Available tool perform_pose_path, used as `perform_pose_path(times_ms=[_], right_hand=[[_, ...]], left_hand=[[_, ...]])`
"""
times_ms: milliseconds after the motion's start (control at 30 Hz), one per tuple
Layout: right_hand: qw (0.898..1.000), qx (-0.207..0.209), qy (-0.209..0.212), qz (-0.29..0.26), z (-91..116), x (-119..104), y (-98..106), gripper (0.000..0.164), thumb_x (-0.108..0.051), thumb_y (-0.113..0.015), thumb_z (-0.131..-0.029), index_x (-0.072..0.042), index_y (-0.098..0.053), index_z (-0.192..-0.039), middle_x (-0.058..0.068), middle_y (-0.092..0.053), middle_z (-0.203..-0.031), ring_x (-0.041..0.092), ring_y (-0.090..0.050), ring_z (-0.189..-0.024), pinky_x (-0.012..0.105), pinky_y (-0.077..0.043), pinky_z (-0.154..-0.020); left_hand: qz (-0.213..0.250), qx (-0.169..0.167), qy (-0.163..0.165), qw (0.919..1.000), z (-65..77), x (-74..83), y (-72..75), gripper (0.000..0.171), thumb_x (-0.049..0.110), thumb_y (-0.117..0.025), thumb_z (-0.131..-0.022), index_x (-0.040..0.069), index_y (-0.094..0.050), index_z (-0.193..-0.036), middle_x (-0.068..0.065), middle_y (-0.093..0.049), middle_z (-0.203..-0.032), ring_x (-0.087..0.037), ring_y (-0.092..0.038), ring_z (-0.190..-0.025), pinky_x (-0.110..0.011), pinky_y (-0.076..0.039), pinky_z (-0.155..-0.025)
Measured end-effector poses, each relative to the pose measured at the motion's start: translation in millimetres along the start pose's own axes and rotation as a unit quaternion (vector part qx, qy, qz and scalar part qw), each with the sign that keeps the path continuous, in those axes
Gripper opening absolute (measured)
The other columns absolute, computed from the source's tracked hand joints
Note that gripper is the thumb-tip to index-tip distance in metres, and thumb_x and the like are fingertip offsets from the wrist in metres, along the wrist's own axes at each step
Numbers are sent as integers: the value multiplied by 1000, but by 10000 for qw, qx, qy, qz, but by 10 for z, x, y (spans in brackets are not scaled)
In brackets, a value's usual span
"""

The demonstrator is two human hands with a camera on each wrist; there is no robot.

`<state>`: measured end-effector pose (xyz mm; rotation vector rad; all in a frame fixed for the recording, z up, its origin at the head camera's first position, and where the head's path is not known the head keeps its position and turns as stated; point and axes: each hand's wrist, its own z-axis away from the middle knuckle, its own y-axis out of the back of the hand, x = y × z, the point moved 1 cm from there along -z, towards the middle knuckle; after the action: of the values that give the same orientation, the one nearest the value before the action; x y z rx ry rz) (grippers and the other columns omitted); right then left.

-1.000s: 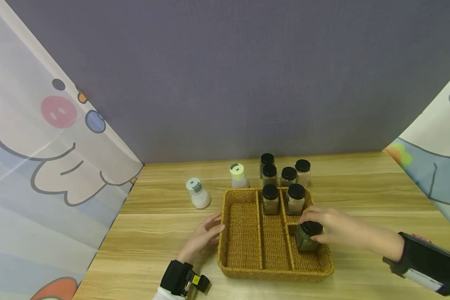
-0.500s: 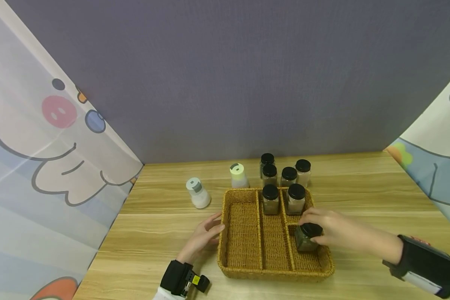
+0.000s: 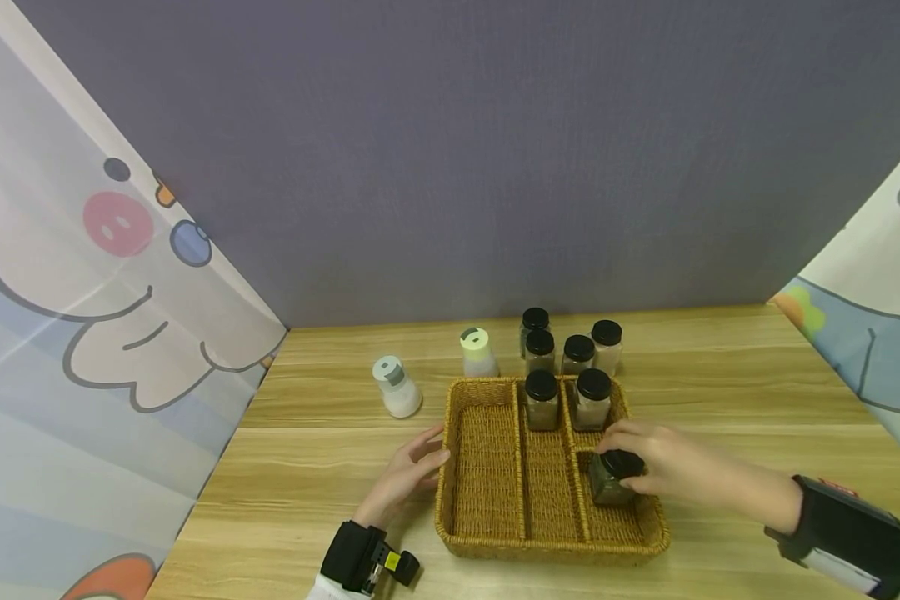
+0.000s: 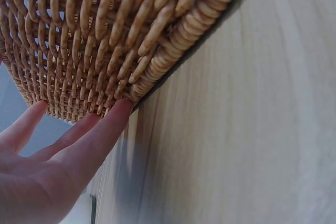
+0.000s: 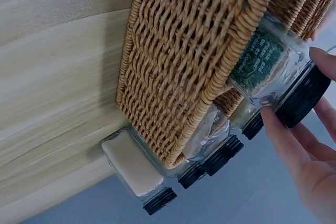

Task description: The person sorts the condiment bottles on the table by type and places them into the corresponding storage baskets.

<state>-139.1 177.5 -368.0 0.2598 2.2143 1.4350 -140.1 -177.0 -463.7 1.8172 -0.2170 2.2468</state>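
My right hand (image 3: 663, 458) pinches the black lid of a square glass spice jar (image 3: 606, 490) standing inside the front right compartment of a woven basket (image 3: 547, 550). In the right wrist view, dried green herbs show through the glass of this jar (image 5: 265, 59), and thumb and fingers lie on either side of its lid. My left hand (image 3: 401, 479) rests against the basket's left side. Its fairly straight fingers touch the wicker wall (image 4: 89, 45) low down in the left wrist view. The basket's left compartment holds nothing.
One black-lidded jar (image 3: 542, 408) stands at the back of the middle compartment, another (image 3: 592, 410) in the back right one. Several more jars (image 3: 607, 357) stand behind the basket. Two white bottles (image 3: 401, 396) are to its left and back. A grey panel (image 3: 525, 167) closes off the table's far side.
The jar in my right hand has shifted slightly left inside its compartment, and the right wrist with it. My left hand and the basket have stayed put.
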Motion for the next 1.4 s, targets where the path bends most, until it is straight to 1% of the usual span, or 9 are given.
perform_pose_path(times_ms=[67, 267, 633, 867, 1233, 1400], right_hand=[[10000, 74, 24, 39, 2, 1, -14, 42, -8, -78, -60, -5, -61, -98, 5, -57, -94, 16, -58, -77, 22, -51, -60], [9999, 102, 44, -24, 6, 14, -45, 42, -7, -78, -60, -5, -60, -98, 6, -57, -94, 16, -59, -76, 21, -51, -59], [9998, 156, 93, 50, 15, 24, -85, 43, -6, -78, -58, -4, -60, -97, 6, -57, -94, 18, -59, -77, 21, -52, -60], [9999, 96, -5, 89, 21, 28, -105, 42, -7, -78, -58, -4, -61, -97, 7, -57, -95, 19, -58, -79, 23, -52, -62], [9999, 127, -8, 105, 13, 21, -120, 42, -6, -78, -58, -4, -61, -97, 6, -56, -93, 19, -58, -79, 23, -52, -61], [9998, 64, -138, 117, 8, 14, -123, 42, -7, -78, -58, -6, -61, -96, 5, -56, -93, 20, -58, -79, 24, -52, -62]], left_hand=[[-4, -7, -2, 10000, -1, -4, 2, 62, 26, -57, -86, 7, -29, -138, -27, -34, -132, -35, -45, -111, -42, -47, -85], [-51, -19, 2, 10000, -5, -7, 5, 63, 26, -58, -86, 7, -29, -138, -27, -34, -132, -35, -45, -112, -42, -47, -85], [-69, -9, 16, 10000, -20, -21, 6, 62, 27, -57, -86, 7, -29, -138, -28, -34, -132, -36, -45, -112, -44, -46, -85], [3, -33, -32, 10000, -21, -16, -2, 64, 27, -58, -85, 5, -28, -138, -28, -34, -131, -36, -45, -112, -44, -47, -84], [64, -83, -31, 9999, -22, -10, 3, 64, 26, -58, -85, 5, -28, -138, -28, -34, -131, -36, -44, -112, -44, -47, -85], [78, -78, -46, 9999, -20, -14, -1, 63, 25, -57, -86, 4, -27, -138, -29, -34, -131, -36, -45, -112, -44, -47, -84]])
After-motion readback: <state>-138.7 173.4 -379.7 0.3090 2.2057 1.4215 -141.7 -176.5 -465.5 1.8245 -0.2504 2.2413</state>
